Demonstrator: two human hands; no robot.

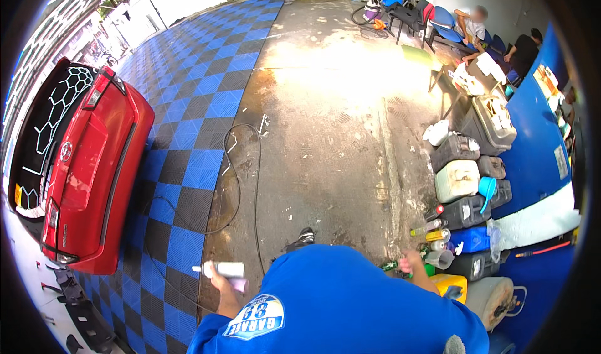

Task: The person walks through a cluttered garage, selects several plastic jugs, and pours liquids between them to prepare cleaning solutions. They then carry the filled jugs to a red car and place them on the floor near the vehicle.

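Left hand (219, 280) clasps a white bottle (230, 270); right hand (410, 262), left of the blue jerrycan (472, 240): grip indeterminable from here.

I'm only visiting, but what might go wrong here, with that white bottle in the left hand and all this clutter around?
The left hand holds the white bottle sideways, so it might drip if its nozzle is open; I can't tell.

The right hand is close to crowded bottles and could knock one over.

A dark hose or cable loops across the floor near a shoe, a possible trip hazard.
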